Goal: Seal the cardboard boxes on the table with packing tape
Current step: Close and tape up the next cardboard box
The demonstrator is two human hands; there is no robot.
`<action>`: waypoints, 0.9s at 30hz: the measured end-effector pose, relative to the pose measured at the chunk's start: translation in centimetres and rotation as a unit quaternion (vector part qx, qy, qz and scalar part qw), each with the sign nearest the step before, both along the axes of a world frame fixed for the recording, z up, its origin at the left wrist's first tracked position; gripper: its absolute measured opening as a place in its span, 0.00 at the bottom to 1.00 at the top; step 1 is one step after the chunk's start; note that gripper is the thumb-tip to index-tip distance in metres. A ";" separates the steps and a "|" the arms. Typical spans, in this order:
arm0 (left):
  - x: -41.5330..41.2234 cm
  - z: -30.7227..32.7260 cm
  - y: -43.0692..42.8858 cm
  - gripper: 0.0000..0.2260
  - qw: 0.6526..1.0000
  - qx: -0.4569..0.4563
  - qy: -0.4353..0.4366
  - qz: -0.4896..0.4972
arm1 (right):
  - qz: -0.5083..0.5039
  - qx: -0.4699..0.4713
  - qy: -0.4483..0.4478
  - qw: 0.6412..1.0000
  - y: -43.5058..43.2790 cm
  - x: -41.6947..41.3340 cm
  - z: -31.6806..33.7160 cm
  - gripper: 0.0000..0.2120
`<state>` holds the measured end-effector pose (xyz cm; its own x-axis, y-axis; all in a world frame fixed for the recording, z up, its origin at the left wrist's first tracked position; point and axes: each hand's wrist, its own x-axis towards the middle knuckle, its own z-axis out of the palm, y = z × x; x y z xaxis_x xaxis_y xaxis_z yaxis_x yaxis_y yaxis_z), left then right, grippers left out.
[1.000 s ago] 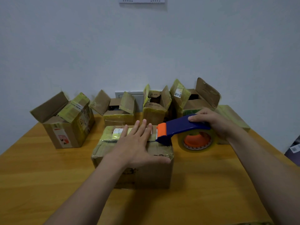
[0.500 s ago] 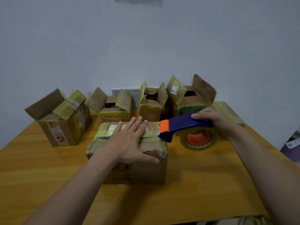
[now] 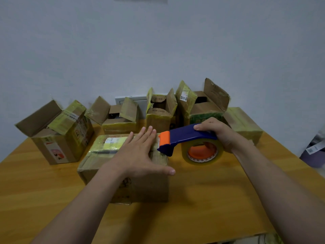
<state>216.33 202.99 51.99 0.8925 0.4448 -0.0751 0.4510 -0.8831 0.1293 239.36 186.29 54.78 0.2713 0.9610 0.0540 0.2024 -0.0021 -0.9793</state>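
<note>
A closed cardboard box with old yellowish tape on its top stands in the middle of the wooden table. My left hand lies flat on its lid with the fingers spread and the thumb at the right front corner. My right hand grips a blue tape dispenser with an orange front piece and a roll of clear tape. The dispenser's nose meets the right edge of the box top, just beside my left fingertips.
Several open boxes stand along the back of the table: one at the left, two in the middle and one at the right. A closed box lies behind my right hand. A grey bag sits off the right edge.
The camera tilted up a little, so everything sits lower in view. The dispenser's nose has moved slightly left onto the box's right edge. My left hand stays flat on the lid.
</note>
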 end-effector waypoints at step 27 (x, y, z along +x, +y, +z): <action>-1.4 0.4 0.7 0.67 0.998 0.052 0.016 0.003 | 0.003 -0.002 0.015 1.000 -1.1 1.8 -2.4 0.17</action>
<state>214.94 203.68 52.41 0.8879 0.4565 -0.0573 0.4583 -0.8885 0.0216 241.13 185.20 52.35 0.2677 0.9626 0.0413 0.1727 -0.0058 -0.9850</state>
